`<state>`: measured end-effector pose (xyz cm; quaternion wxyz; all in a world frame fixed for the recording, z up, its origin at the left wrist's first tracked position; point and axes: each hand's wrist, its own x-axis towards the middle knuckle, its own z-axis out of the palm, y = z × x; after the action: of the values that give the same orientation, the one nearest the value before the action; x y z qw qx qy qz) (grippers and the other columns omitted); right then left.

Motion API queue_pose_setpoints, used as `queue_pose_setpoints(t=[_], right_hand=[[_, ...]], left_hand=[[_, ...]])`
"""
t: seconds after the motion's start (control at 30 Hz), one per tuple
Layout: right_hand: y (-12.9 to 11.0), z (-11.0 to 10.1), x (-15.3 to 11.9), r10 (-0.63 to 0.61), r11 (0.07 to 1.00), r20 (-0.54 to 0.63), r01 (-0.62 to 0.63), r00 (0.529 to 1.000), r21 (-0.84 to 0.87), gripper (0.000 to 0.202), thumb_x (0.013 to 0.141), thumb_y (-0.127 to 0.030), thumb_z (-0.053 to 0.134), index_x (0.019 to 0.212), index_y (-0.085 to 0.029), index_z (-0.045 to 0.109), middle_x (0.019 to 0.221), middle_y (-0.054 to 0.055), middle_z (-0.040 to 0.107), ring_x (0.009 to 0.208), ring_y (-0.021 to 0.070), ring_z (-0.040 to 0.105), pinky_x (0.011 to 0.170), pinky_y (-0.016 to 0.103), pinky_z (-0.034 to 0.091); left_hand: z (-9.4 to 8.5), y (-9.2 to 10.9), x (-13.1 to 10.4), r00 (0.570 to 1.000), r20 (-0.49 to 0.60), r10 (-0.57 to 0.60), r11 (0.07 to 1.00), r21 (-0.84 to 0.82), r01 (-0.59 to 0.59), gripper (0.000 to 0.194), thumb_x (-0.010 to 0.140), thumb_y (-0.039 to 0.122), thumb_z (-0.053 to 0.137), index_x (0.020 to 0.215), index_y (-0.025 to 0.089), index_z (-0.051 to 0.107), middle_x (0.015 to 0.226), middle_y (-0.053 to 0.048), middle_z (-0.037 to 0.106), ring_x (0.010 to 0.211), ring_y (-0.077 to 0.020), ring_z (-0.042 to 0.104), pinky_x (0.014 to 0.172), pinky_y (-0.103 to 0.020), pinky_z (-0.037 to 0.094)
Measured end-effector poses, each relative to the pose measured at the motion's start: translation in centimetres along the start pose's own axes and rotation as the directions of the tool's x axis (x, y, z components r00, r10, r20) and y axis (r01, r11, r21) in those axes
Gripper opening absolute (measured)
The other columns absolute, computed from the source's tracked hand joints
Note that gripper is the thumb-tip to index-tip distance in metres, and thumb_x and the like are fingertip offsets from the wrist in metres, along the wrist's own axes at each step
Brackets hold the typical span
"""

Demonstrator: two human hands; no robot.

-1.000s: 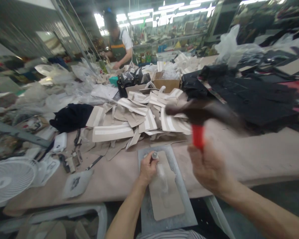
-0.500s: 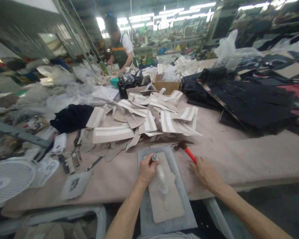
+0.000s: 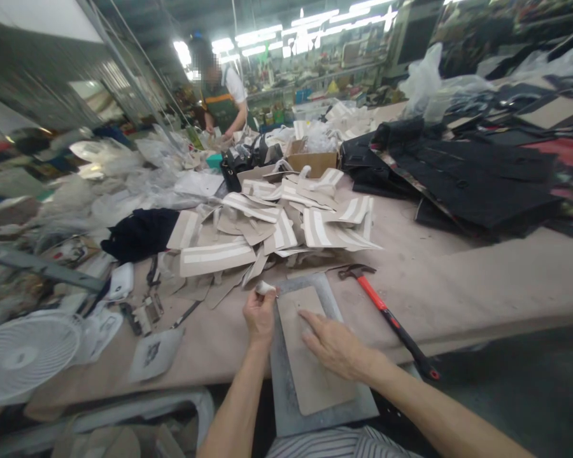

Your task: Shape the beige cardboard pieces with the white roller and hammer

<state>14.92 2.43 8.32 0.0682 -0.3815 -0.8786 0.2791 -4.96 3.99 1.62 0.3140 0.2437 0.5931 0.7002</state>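
Note:
My left hand (image 3: 259, 321) is closed around a small white-wrapped piece (image 3: 266, 288), perhaps a bag handle's end; most of it is hidden, and I cannot tell whether it joins the panel. A flat beige panel (image 3: 322, 385) lies on a grey slab (image 3: 286, 407) at the table's near edge. My right hand (image 3: 334, 346) is open over that panel, index finger stretched out and touching its upper part. To the right, a claw hammer (image 3: 372, 294) with a red and black handle lies on the table, out of my hands, its grip over the front edge.
Beyond the slab is a heap of beige panels with white strips (image 3: 262, 222). Black bag pieces (image 3: 482, 184) lie right, a white fan (image 3: 26, 356) and small tools (image 3: 143, 315) left. A grey-rimmed bin (image 3: 191, 397) stands below. Another person (image 3: 223, 105) works across the table.
My right hand has let go of the hammer, which now lies on the table, and moved left onto the panel. My left hand moved slightly left; the wrapped handle no longer shows across the panel.

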Motion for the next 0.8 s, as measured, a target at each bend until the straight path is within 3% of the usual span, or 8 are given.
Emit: queue_pose_setpoints(t=[0.13, 0.2, 0.27, 0.33, 0.47, 0.6, 0.73, 0.8], right_hand=[[1.8, -2.8, -0.1, -0.193, 0.977, 0.052, 0.197, 0.980, -0.077, 0.059, 0.084, -0.003, 0.041, 0.139, -0.017, 0.054, 0.137, 0.017, 0.053, 0.106, 0.0221, 0.059, 0.091, 0.038, 0.049], [1.3, -3.4, 0.1, -0.361, 0.911, 0.064, 0.367, 0.930, -0.189, 0.063, 0.079, -0.002, 0.048, 0.139, -0.020, 0.055, 0.152, 0.016, 0.039, 0.118, 0.0255, 0.051, 0.097, 0.042, 0.044], [0.3, -3.5, 0.5, -0.526, 0.794, 0.167, 0.552, 0.834, -0.257, 0.049, 0.079, -0.007, 0.056, 0.126, -0.019, 0.063, 0.147, 0.014, 0.045, 0.119, 0.0276, 0.047, 0.099, 0.044, 0.040], [-0.4, -3.4, 1.1, -0.563, 0.724, 0.255, 0.618, 0.786, -0.306, 0.023, 0.079, -0.015, 0.062, 0.101, -0.017, 0.068, 0.118, 0.012, 0.061, 0.108, 0.0268, 0.048, 0.097, 0.044, 0.037], [-0.4, -4.1, 1.8, -0.384, 0.805, 0.051, 0.362, 0.922, -0.471, 0.008, 0.082, -0.019, 0.060, 0.088, -0.015, 0.064, 0.092, 0.011, 0.062, 0.091, 0.0251, 0.047, 0.088, 0.042, 0.036], [-0.6, -4.4, 1.3, -0.233, 0.855, -0.125, 0.142, 0.964, -0.498, 0.012, 0.089, -0.013, 0.049, 0.088, -0.016, 0.061, 0.085, 0.010, 0.062, 0.082, 0.0235, 0.049, 0.077, 0.037, 0.035], [-1.6, -3.2, 0.6, 0.019, 0.963, -0.160, -0.061, 0.987, -0.264, 0.015, 0.094, -0.017, 0.044, 0.091, -0.017, 0.059, 0.076, 0.008, 0.061, 0.068, 0.0201, 0.049, 0.065, 0.034, 0.031], [-1.8, -2.3, 0.7, 0.184, 0.979, -0.181, -0.197, 0.966, -0.056, 0.015, 0.096, -0.025, 0.045, 0.090, -0.018, 0.057, 0.072, 0.006, 0.058, 0.063, 0.0190, 0.048, 0.062, 0.033, 0.028]], left_hand=[[-1.4, 1.8, 0.0, 0.997, -0.014, 0.070, 0.997, 0.033, -0.070, 0.032, 0.072, 0.039, 0.080, 0.091, 0.015, 0.070, 0.085, -0.006, 0.077, 0.079, -0.0187, 0.073, 0.077, -0.029, 0.056], [-1.7, 2.1, -0.3, 0.998, -0.010, 0.069, 0.997, 0.043, -0.068, 0.033, 0.073, 0.040, 0.080, 0.091, 0.014, 0.070, 0.085, -0.006, 0.077, 0.078, -0.0183, 0.072, 0.075, -0.028, 0.056], [-1.8, 2.2, -0.7, 0.998, -0.010, 0.054, 0.998, 0.042, -0.054, 0.034, 0.072, 0.041, 0.080, 0.090, 0.014, 0.070, 0.083, -0.006, 0.077, 0.076, -0.0182, 0.072, 0.073, -0.028, 0.056], [-1.9, 2.3, -1.0, 0.998, -0.029, 0.050, 0.998, 0.038, -0.049, 0.034, 0.071, 0.041, 0.081, 0.088, 0.014, 0.070, 0.082, -0.006, 0.077, 0.076, -0.0183, 0.072, 0.073, -0.028, 0.056], [-2.2, 3.3, -1.0, 0.996, -0.052, 0.073, 0.997, 0.039, -0.071, 0.035, 0.071, 0.042, 0.081, 0.089, 0.013, 0.071, 0.083, -0.007, 0.077, 0.072, -0.0179, 0.072, 0.069, -0.027, 0.057], [-2.2, 4.4, -0.2, 0.985, -0.075, 0.153, 0.988, 0.022, -0.152, 0.034, 0.072, 0.040, 0.081, 0.090, 0.014, 0.071, 0.083, -0.006, 0.077, 0.074, -0.0181, 0.072, 0.070, -0.027, 0.058], [-1.8, 4.5, 0.4, 0.980, -0.108, 0.168, 0.986, 0.013, -0.168, 0.031, 0.075, 0.036, 0.079, 0.093, 0.013, 0.070, 0.087, -0.007, 0.078, 0.081, -0.0186, 0.074, 0.080, -0.031, 0.058], [-1.4, 4.3, 0.2, 0.983, -0.092, 0.156, 0.988, 0.027, -0.154, 0.030, 0.076, 0.037, 0.079, 0.093, 0.014, 0.069, 0.088, -0.007, 0.077, 0.081, -0.0185, 0.074, 0.080, -0.031, 0.058]])
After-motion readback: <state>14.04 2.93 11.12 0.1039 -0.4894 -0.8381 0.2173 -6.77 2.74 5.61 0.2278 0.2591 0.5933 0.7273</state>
